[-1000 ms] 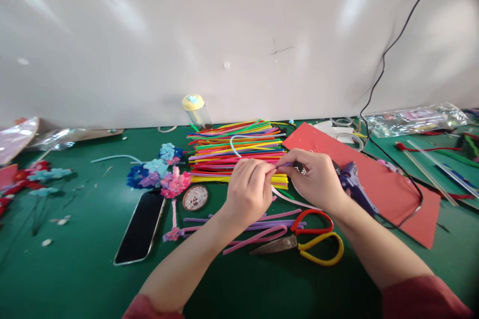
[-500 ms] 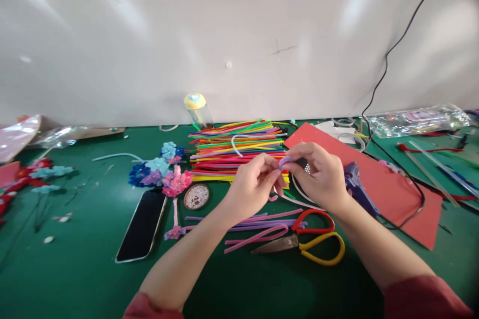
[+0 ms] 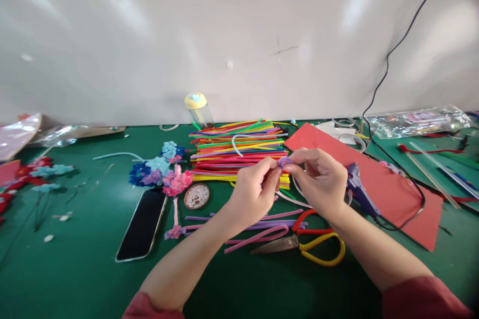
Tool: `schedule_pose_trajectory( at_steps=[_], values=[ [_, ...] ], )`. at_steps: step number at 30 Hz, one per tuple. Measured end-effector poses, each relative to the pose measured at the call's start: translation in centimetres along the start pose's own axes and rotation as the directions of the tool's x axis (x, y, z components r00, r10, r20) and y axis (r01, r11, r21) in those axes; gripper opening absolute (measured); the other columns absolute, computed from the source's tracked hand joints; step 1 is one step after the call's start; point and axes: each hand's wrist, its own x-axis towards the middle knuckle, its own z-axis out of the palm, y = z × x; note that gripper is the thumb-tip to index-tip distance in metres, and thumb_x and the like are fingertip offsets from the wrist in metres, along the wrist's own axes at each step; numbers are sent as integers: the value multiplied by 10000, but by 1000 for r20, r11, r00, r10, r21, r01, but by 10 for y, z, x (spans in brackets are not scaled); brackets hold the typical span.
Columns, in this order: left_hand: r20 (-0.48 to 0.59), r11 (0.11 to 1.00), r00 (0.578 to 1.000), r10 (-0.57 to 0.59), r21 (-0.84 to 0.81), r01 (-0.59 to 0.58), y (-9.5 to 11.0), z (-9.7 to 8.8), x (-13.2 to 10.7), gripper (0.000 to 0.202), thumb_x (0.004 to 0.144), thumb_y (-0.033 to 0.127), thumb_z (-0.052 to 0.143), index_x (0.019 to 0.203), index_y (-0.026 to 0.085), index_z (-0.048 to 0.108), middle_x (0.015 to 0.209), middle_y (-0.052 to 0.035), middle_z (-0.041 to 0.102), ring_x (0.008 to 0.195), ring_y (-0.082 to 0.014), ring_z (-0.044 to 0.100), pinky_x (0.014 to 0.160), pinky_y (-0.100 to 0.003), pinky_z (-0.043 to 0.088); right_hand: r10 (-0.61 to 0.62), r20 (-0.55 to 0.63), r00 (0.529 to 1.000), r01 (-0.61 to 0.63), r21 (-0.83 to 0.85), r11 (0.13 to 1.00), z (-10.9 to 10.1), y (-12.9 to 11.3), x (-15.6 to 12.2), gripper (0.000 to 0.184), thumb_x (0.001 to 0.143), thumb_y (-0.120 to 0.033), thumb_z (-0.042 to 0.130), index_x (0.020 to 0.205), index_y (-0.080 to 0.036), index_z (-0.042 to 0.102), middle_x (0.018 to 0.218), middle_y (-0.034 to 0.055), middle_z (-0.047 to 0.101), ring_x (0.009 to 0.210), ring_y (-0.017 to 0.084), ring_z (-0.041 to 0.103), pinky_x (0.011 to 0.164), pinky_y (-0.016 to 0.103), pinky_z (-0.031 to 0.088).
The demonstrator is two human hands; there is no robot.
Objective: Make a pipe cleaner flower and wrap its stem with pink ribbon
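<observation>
My left hand point(image 3: 253, 190) and my right hand point(image 3: 322, 179) meet above the green table point(image 3: 75, 279). Both pinch a small purple pipe cleaner loop point(image 3: 284, 162) between their fingertips. Just behind the hands lies a pile of coloured pipe cleaners point(image 3: 235, 152). Under my wrists lie loose pink and purple pipe cleaners point(image 3: 258, 227) and scissors point(image 3: 307, 245) with red and yellow handles. A purple glue gun point(image 3: 359, 192) rests by my right hand on a red sheet point(image 3: 396, 194).
A phone point(image 3: 142, 224) lies face up at the left, beside a round patterned disc point(image 3: 196, 196). Finished pipe cleaner flowers point(image 3: 160, 172) sit behind it. A yellow-capped bottle point(image 3: 197, 108) stands at the white partition point(image 3: 224, 45). A black cable point(image 3: 381, 89) runs down to the glue gun.
The purple pipe cleaner went from a straight end to a small curled loop between my fingertips. My hands rose slightly and then settled a little lower.
</observation>
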Motion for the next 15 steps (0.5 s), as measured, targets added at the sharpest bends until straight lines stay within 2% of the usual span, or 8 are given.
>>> schedule_pose_trajectory(
  at_steps=[3, 8, 15],
  values=[
    [-31, 998, 999, 26, 53, -24, 0, 1, 0, 208, 875, 241, 378, 677, 185, 415, 506, 43, 463, 446, -71, 458, 462, -185, 345, -61, -17, 998, 60, -58, 997, 1, -1, -1, 119, 715, -122, 664, 764, -214, 608, 661, -14, 636, 619, 123, 602, 566, 259, 504],
    [-2, 1000, 1000, -4, 22, 4, 0, 0, 0, 266, 902, 277, 331, 663, 181, 399, 480, 50, 485, 385, -52, 444, 430, -166, 334, -148, 1, 989, 147, -107, 983, 3, -4, 0, 136, 715, -73, 645, 754, -198, 608, 652, -14, 632, 592, 107, 590, 548, 241, 490],
    [-105, 973, 986, 127, 204, -104, 0, 2, -1, 242, 881, 221, 382, 644, 177, 407, 430, 64, 435, 380, -55, 423, 435, -179, 309, -112, -29, 993, 109, -101, 989, 6, -7, -2, 126, 709, -96, 657, 755, -206, 616, 626, -22, 643, 566, 112, 591, 525, 236, 491]
  ],
)
